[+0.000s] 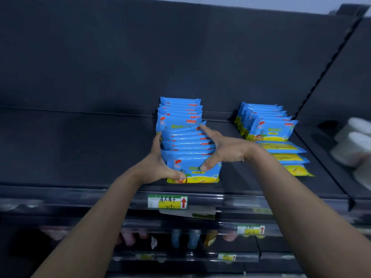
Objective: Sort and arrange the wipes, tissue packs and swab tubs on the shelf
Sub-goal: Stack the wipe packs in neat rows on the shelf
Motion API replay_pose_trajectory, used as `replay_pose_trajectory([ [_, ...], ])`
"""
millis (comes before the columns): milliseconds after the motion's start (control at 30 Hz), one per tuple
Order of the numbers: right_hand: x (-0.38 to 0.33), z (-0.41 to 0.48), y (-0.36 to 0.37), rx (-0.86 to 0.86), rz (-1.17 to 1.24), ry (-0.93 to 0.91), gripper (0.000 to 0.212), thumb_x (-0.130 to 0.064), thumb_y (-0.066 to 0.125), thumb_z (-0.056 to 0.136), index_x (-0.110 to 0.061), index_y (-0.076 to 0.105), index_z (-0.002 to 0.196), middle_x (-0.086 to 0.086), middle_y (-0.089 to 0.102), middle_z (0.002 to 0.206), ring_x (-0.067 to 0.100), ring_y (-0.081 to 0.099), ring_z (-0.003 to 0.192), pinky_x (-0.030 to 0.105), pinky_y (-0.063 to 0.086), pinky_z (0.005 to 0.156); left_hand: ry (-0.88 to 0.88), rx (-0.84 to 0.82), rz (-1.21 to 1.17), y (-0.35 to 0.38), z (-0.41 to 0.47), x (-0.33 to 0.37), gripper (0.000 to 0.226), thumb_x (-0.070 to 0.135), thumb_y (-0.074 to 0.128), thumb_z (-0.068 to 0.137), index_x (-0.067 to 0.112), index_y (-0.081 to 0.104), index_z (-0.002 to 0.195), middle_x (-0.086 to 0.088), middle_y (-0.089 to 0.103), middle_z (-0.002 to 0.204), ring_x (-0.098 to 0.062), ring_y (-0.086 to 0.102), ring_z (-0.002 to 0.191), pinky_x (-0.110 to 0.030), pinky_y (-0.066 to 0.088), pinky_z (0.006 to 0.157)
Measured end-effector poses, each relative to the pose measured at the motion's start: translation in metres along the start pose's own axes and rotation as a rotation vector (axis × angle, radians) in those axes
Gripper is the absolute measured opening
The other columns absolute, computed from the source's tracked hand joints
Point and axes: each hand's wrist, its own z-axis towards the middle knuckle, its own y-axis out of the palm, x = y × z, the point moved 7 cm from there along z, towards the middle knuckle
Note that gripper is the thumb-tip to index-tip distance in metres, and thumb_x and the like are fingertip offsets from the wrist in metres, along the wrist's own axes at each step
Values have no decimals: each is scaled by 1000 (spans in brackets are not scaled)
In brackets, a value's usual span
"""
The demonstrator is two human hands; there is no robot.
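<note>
A row of blue and yellow wipe packs [183, 137] stands upright on the dark shelf [80, 149], front to back. My left hand [160, 167] grips the row's left side, thumb on the front pack's face. My right hand [218, 150] holds its right side, thumb on the front pack, index finger stretched over the tops. A second row of the same wipe packs [267, 125] stands to the right. In front of it, flat wipe packs [289, 157] lie overlapping, yellow backs up.
White, blurred packs [355, 145] sit at the far right beyond a slanted shelf divider [321, 77]. Price tags [167, 201] hang on the shelf's front rail. Lower shelves hold dim, blurred goods [184, 237]. Bare shelf stretches left of the held row.
</note>
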Motion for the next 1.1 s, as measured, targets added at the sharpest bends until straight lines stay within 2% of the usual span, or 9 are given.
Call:
replay_pose_trajectory([
  [100, 19, -8, -8, 19, 21, 55, 135, -30, 87, 58, -35, -16, 146, -16, 11, 155, 8, 24, 139, 30, 26, 114, -12, -68, -13, 17, 10, 1, 128, 2, 84, 60, 43, -8, 139, 15, 45, 133, 1, 56, 110, -28, 51, 89],
  [367, 58, -28, -37, 124, -43, 143, 128, -35, 84, 62, -28, -9, 149, -13, 5, 157, 13, 16, 142, 34, 24, 114, -29, -148, 10, 56, 49, 13, 135, 11, 89, 51, 41, -6, 143, 12, 51, 130, -6, 57, 112, -38, 48, 96],
  [633, 71, -12, -72, 219, -132, 77, 122, -38, 85, 61, -22, 3, 150, -3, 15, 155, 19, 22, 141, 38, 28, 114, -9, -25, 36, 64, 83, 33, 103, 5, 88, 54, 29, 29, 135, 9, 61, 118, -8, 63, 103, -36, 53, 89],
  [767, 74, -4, -89, 211, -305, 52, 118, -45, 81, 64, -17, 5, 150, 2, 16, 155, 23, 14, 142, 38, 24, 114, 7, 59, 96, 68, 95, 42, 109, 5, 88, 54, 28, 25, 140, 16, 56, 119, -5, 59, 106, -26, 52, 86],
  [833, 76, -1, -97, 211, -363, 42, 116, -48, 79, 65, -16, 8, 150, 4, 14, 156, 24, 11, 143, 39, 23, 115, 14, 119, 113, 67, 101, 46, 113, 6, 89, 53, 28, 21, 141, 19, 52, 119, 1, 56, 104, -15, 50, 77],
  [900, 78, 2, -101, 215, -385, 26, 114, -51, 79, 64, -15, 13, 150, 6, 17, 155, 24, 13, 142, 38, 25, 114, 17, 161, 56, 67, 104, 50, 115, 3, 88, 52, 27, 19, 140, 15, 49, 121, 1, 56, 101, -11, 50, 68],
  [933, 79, 4, -103, 222, -382, 10, 111, -51, 80, 63, -15, 18, 148, 7, 22, 152, 24, 18, 140, 38, 28, 113, 26, 189, 46, 67, 105, 53, 116, 4, 89, 52, 27, 18, 141, 12, 46, 126, -1, 56, 103, -12, 50, 68],
  [1000, 79, 8, -107, 237, -349, -24, 103, -48, 81, 63, -15, 28, 144, 6, 32, 144, 23, 32, 133, 37, 35, 108, 48, 284, 139, 66, 103, 61, 116, 8, 88, 55, 29, 14, 142, 10, 37, 132, -4, 48, 111, -15, 45, 80],
  [1100, 78, 10, -110, 233, -290, -67, 102, -41, 83, 64, -14, 28, 145, 1, 35, 140, 18, 44, 126, 24, 38, 102, 127, 406, 393, 69, 98, 79, 107, 12, 86, 59, 26, 20, 141, 12, 30, 133, 0, 31, 119, -14, 29, 95],
])
